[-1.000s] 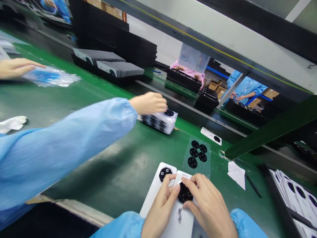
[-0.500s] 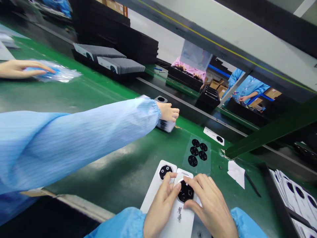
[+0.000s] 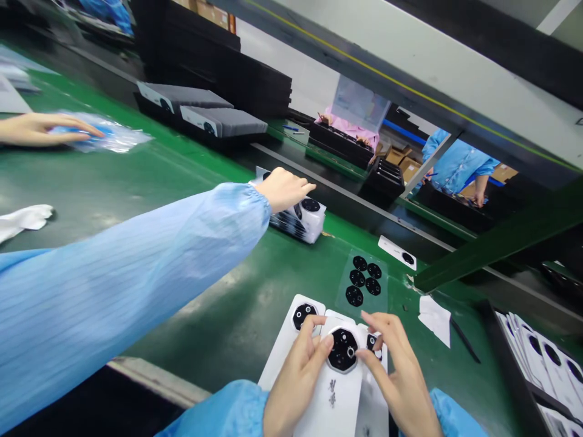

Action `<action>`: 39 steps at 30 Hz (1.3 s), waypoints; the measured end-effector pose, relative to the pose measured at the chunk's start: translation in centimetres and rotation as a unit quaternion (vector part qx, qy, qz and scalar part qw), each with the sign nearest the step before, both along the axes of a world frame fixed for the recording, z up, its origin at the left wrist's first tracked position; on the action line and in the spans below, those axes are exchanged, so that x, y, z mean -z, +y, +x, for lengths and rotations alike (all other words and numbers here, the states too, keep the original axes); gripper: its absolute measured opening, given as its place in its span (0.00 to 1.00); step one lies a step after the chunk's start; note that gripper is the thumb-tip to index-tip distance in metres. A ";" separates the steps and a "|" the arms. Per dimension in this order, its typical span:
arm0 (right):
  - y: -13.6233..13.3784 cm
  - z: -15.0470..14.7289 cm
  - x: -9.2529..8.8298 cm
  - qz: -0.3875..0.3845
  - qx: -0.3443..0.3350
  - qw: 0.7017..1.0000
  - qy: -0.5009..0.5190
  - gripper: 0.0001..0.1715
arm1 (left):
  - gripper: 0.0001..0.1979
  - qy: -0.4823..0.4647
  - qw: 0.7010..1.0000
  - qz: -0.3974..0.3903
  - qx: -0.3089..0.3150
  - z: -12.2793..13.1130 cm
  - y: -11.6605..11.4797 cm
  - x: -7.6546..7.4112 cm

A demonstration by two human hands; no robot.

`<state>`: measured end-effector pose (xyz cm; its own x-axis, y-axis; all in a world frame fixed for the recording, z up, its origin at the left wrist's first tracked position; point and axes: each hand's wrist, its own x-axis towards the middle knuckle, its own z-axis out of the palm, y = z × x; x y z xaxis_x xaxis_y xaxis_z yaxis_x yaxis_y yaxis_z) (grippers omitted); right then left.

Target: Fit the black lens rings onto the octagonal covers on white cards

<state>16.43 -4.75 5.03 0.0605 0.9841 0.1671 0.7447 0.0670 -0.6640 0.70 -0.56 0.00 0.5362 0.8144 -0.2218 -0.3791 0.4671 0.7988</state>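
Note:
My left hand (image 3: pixel 296 370) grips a white phone back panel (image 3: pixel 330 416) by its left edge, thumb and forefinger beside the black octagonal camera plate (image 3: pixel 341 350) near the panel's top. Dark script marks the panel below that plate. On the plate's right, my right hand (image 3: pixel 396 370) is open, thumb and forefinger apart, with the thumb tip close to the plate's edge. Another white panel (image 3: pixel 279 358) with a camera plate lies to the left. Partly behind my right hand is a further panel (image 3: pixel 376 403).
A clear sheet (image 3: pixel 382 306) holds several black camera plates. A co-worker's sleeve (image 3: pixel 182 261) crosses from the left, the hand over a panel stack (image 3: pixel 314 221). At right are a black tray (image 3: pixel 498 352) of panels, a paper scrap (image 3: pixel 435 318) and a green post (image 3: pixel 505 233).
My right hand has moved off the camera plate to the right, its fingers opening. My left hand keeps its hold. The co-worker's hand has shifted left and up over the stack.

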 end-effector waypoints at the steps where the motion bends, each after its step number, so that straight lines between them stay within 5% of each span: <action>1: -0.2 0.0 0.3 -0.007 0.038 0.998 0.040 0.20 | 0.21 -0.006 1.000 -0.003 0.000 0.0 0.0 -0.1; 7: -0.9 -0.6 1.5 -0.102 0.105 0.941 0.305 0.22 | 0.21 -0.020 1.000 -0.005 -0.006 0.3 -0.1 0.2; 11: -0.9 -1.1 1.5 -0.115 0.115 0.915 0.369 0.22 | 0.20 -0.039 0.999 -0.006 0.002 0.5 -0.1 0.3; 18: -1.0 -1.2 1.6 -0.108 0.124 0.905 0.393 0.21 | 0.23 -0.052 0.998 0.010 0.027 0.3 -0.2 -0.2; 25: -1.1 -1.5 1.4 -0.090 0.142 0.906 0.389 0.21 | 0.37 0.027 0.998 0.011 0.047 -0.3 -0.3 -1.2; 39: -1.2 -1.6 1.1 -0.088 0.138 0.911 0.377 0.23 | 0.37 0.068 0.995 0.053 0.057 -0.5 -0.5 -0.9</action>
<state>14.83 -5.90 3.98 0.3426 0.9211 -0.1848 0.0433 -0.2120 -0.9763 0.16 -1.09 0.91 0.5969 0.7734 -0.2134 -0.2148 0.4103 0.8863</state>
